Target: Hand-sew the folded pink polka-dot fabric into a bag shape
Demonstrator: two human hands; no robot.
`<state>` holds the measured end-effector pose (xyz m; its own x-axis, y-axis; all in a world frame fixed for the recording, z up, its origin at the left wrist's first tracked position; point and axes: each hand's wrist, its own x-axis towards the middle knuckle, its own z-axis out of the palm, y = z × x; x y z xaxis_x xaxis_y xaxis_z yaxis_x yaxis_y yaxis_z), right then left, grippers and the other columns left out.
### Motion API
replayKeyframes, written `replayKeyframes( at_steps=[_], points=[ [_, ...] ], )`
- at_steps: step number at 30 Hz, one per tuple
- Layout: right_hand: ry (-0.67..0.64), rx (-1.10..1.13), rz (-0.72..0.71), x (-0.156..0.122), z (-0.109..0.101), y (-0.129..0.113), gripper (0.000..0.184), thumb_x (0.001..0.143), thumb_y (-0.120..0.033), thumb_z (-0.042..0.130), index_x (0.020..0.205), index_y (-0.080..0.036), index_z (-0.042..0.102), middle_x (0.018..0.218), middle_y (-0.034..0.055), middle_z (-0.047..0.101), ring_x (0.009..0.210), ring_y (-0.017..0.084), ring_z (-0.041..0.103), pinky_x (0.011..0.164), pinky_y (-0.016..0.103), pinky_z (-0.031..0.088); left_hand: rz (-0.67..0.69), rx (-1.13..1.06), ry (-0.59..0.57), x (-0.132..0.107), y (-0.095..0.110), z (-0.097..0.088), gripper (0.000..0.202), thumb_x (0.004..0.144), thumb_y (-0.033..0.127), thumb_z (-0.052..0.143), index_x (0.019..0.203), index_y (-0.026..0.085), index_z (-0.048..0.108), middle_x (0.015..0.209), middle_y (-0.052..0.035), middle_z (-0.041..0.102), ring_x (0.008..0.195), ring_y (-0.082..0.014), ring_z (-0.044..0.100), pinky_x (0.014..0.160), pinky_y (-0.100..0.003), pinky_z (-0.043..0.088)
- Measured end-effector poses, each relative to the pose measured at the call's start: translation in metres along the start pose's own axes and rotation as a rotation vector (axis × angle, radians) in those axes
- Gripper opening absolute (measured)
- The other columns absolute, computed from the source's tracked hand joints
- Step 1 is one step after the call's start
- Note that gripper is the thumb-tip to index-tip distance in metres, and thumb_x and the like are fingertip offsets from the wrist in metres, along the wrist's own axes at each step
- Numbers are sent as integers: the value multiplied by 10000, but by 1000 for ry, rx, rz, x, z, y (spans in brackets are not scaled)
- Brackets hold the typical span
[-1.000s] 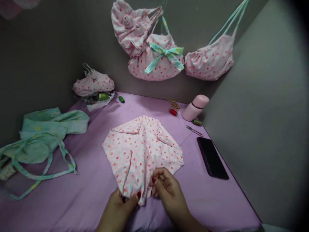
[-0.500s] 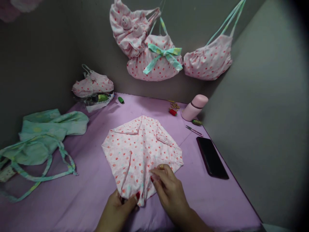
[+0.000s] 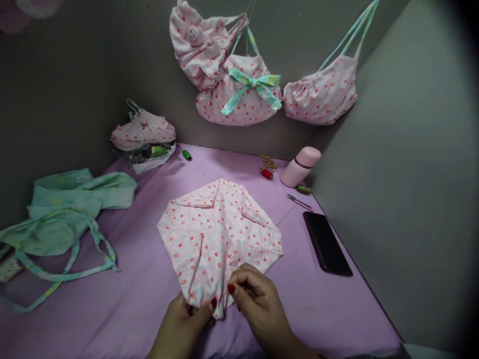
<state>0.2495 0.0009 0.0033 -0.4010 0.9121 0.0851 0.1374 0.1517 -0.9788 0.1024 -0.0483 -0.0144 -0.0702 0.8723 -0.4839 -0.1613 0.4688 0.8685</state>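
Observation:
A pink cotton fabric piece [image 3: 224, 224] with small red flowers lies spread before me, its edges folded and pleated. My left hand [image 3: 187, 316] is closed on its near corner, the red-nailed thumb on top and the other fingers hidden underneath. Just right of that corner, my right hand [image 3: 258, 301] is pinched closed over the cloth. A thin, straight sliver that looks like a sewing needle [image 3: 235, 266] shows at its fingertips; most of it is hidden, and no thread can be made out.
Thread snips [image 3: 300, 202], a black phone [image 3: 327, 244], a pink flask [image 3: 301, 167] and a red thread spool [image 3: 267, 173] lie to the right on the purple cloth [image 3: 123, 309]. Green fabric with straps [image 3: 67, 214] is at left. Pink strapped bags [image 3: 239, 107] hang behind.
My right hand has drawn slightly nearer and left, its fingers curling tighter by the fabric's near corner. My left hand keeps its hold in the same place.

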Motion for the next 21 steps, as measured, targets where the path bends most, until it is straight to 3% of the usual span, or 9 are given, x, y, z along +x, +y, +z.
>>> replayKeyframes(
  at_steps=[3, 5, 9, 12, 17, 21],
  points=[
    [2, 104, 85, 0, -3, 2, 242, 859, -361, 502, 728, -165, 552, 623, -9, 482, 512, 100, 469, 481, 208, 382, 1, -6, -5, 0, -1, 0, 347, 693, 400, 646, 896, 121, 622, 933, -128, 694, 874, -273, 609, 796, -354, 465],
    [64, 64, 125, 3, -17, 6, 251, 868, -394, 462, 813, -165, 549, 634, -1, 506, 522, 114, 490, 488, 218, 394, -12, -95, 19, 0, -4, -1, 422, 676, 396, 681, 985, 121, 598, 1053, -137, 662, 980, -279, 587, 895, -372, 437],
    [379, -410, 182, 11, -69, 23, 327, 836, -403, 476, 1056, -163, 510, 858, 62, 591, 612, 152, 537, 571, 269, 425, -88, -440, 60, -2, -2, -12, 488, 717, 373, 675, 1110, 128, 520, 1129, -122, 630, 1063, -254, 562, 965, -361, 424],
    [425, -600, 272, 14, -99, 38, 390, 814, -398, 483, 1130, -170, 460, 835, 41, 598, 561, 157, 537, 604, 304, 435, -167, -624, 142, 3, 18, -27, 292, 831, 299, 537, 1084, 153, 534, 1063, -81, 661, 992, -208, 607, 812, -284, 530],
    [368, -405, 342, 16, -94, 49, 414, 779, -334, 513, 1160, -207, 414, 731, -11, 605, 480, 143, 527, 488, 262, 439, -181, -530, 305, 25, 57, -40, 212, 829, 68, 487, 1002, 140, 585, 892, -62, 691, 803, -171, 665, 637, -221, 569],
    [397, -329, 316, 18, -94, 56, 366, 776, -271, 486, 1131, -215, 418, 662, -37, 579, 448, 129, 502, 438, 235, 421, -146, -388, 372, 29, 49, -39, 264, 752, -32, 554, 960, 130, 574, 804, -38, 679, 713, -152, 665, 617, -197, 563]
  ],
)
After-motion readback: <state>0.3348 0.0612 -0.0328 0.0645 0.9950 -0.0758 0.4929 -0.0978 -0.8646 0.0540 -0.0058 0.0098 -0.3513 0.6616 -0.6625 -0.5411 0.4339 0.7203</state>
